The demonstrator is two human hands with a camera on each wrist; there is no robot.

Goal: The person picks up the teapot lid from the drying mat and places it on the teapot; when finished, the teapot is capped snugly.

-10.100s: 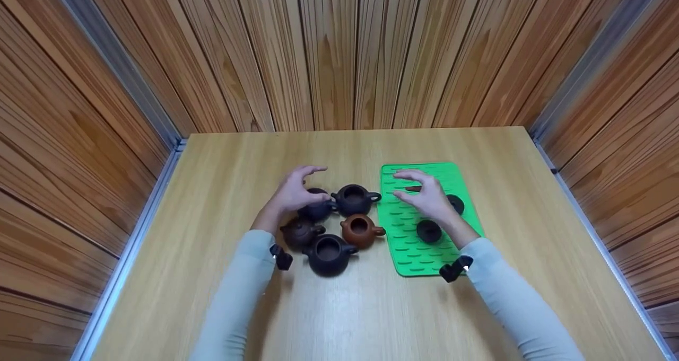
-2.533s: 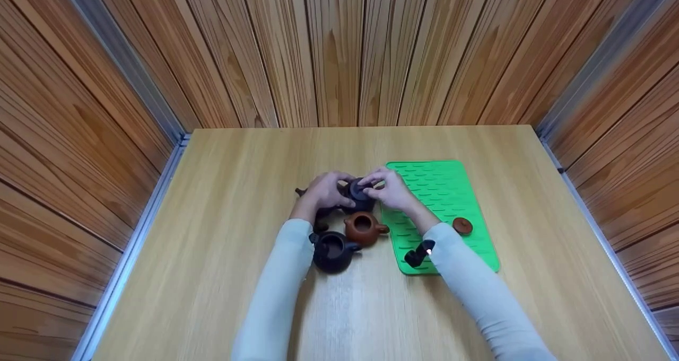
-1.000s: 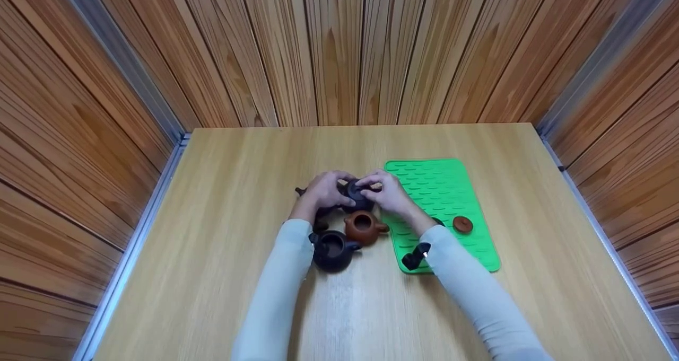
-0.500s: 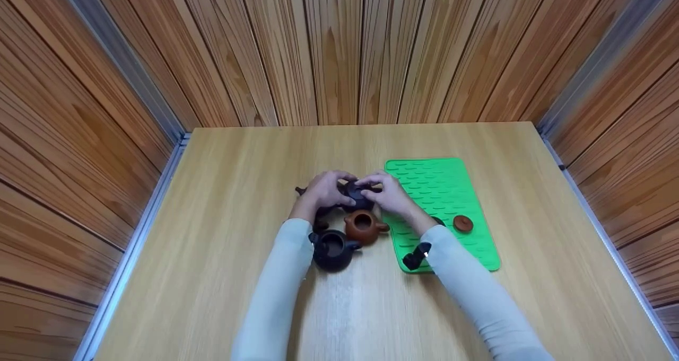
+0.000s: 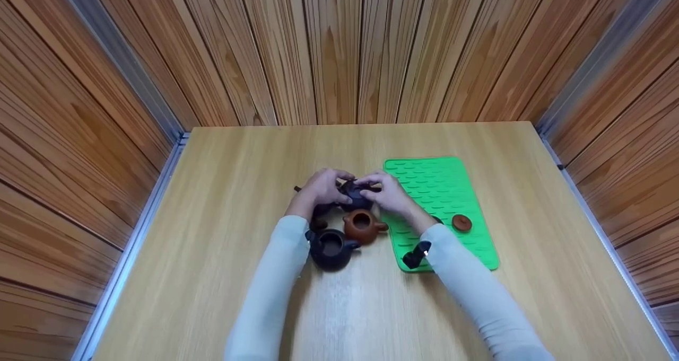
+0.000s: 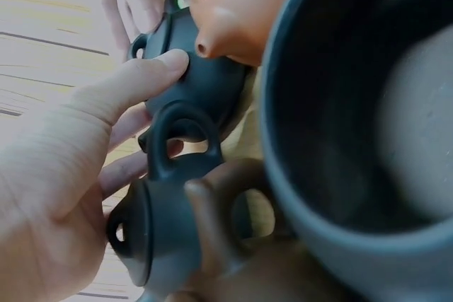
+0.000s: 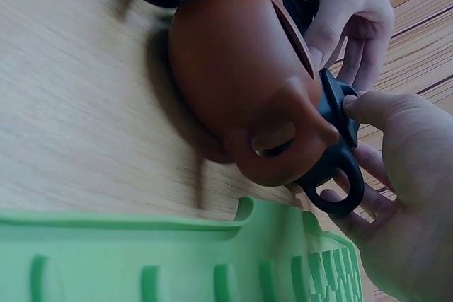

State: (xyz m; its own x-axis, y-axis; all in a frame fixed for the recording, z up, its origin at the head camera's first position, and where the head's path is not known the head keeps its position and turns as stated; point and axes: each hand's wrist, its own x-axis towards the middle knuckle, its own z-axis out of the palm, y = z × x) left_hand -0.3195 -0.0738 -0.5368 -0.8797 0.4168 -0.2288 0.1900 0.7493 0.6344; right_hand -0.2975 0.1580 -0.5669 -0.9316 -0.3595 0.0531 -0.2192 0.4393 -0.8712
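My left hand holds the far dark teapot by its body, thumb on its near side. From the right my right hand pinches that pot's dark lid, thumb on its edge and fingers by the loop handle. The lid sits over the pot's mouth. Close in front stands an open reddish-brown teapot. Under my left wrist are another dark teapot, with its lid on, and a brownish teapot, mostly hidden in the head view. Nearest me is an open black teapot.
To the right lies a green ridged mat on the wooden table. A reddish-brown lid rests on the mat. My right forearm covers part of a dark lid. Wooden walls enclose the back and sides.
Ten seconds ago my hands were apart and the far teapot was open; now a dark lid is on it. Over the last second my hands have barely moved.
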